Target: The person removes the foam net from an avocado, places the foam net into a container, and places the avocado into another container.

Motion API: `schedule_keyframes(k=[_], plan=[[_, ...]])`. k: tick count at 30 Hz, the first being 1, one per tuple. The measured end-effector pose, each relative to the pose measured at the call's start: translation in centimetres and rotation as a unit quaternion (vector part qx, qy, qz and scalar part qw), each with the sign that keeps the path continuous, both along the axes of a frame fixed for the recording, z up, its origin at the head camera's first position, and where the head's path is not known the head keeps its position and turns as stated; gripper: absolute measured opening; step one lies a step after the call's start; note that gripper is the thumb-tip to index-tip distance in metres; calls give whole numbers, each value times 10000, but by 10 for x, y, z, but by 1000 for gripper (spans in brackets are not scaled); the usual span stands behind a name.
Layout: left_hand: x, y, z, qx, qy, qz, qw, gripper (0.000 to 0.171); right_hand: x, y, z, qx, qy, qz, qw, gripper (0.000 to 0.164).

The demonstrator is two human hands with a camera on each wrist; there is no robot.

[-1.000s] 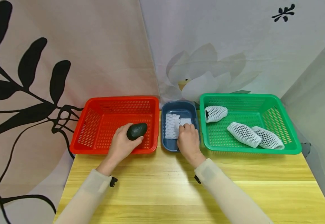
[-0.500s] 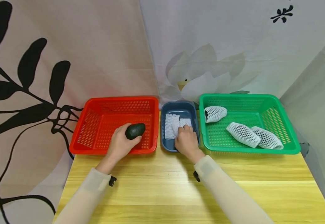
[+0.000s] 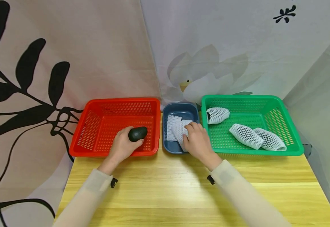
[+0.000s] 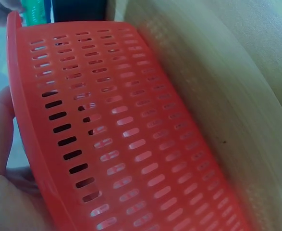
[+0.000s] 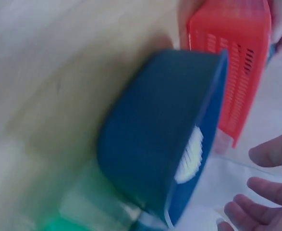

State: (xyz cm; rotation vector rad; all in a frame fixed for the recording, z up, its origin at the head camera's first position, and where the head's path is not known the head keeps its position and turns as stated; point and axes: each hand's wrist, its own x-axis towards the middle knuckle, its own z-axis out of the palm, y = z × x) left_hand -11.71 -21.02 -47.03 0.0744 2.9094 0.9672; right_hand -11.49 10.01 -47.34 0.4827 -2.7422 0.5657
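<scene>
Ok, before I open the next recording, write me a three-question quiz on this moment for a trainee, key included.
1. What is the left hand holding?
2. True or false: the blue tray stands between the red basket and the green basket.
3. How many white-netted bundles lie in the green basket?
A) two
B) three
C) five

Key:
1. A dark, egg-shaped fruit that looks like an avocado.
2. True.
3. B: two lie together toward the near side, and one is by itself at the far left.
</scene>
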Motion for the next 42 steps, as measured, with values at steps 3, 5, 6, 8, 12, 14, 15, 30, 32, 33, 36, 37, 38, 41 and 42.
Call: schedule_keyframes(k=[3, 5, 6, 8, 12, 14, 15, 30, 32, 33, 36, 37, 38, 41, 42], plan=[[-1, -1, -1, -9, -59, -24, 10000, 69, 0, 16, 10, -26, 166, 40, 9999, 34], [-1, -1, -1, -17, -92, -55, 9999, 68, -1, 27, 17, -28, 189, 13, 9998, 38], [-2, 0, -1, -24, -109, -70, 9999, 68, -2, 33, 19, -21, 179, -1, 9998, 40], [-3, 1, -1, -58, -146, -103, 9998, 67, -3, 46, 24, -5, 65, -42, 10000, 44], [-5, 4, -1, -191, -267, -230, 9992, 63, -5, 74, 32, -148, -445, -199, 9987, 53], [-7, 5, -2, -261, -373, -305, 9985, 61, -7, 88, 34, -232, -752, -322, 9964, 57], [-8, 5, -2, -286, -441, -343, 9980, 61, -8, 95, 34, -248, -923, -394, 9946, 60], [-20, 2, -2, -275, -1260, -511, 9903, 63, -28, 176, 15, 794, -2794, -509, 9555, 105], [-20, 2, -2, -286, -1308, -518, 9896, 63, -30, 183, 11, 857, -2987, -509, 9491, 110], [-20, 3, -2, -292, -1336, -519, 9892, 63, -30, 186, 9, 871, -3093, -516, 9456, 112], [-21, 4, -3, -327, -1427, -531, 9878, 63, -32, 195, 4, 925, -3338, -524, 9366, 114], [-21, 4, -4, -338, -1457, -536, 9873, 63, -33, 198, 3, 950, -3391, -530, 9344, 115], [-22, 4, -4, -357, -1477, -541, 9869, 63, -33, 200, 1, 956, -3435, -532, 9328, 115], [-22, 5, -6, -379, -1547, -588, 9855, 63, -34, 205, -2, 1032, -3503, -543, 9294, 112], [-23, 5, -6, -386, -1565, -601, 9851, 62, -35, 206, -3, 1049, -3516, -548, 9286, 112]])
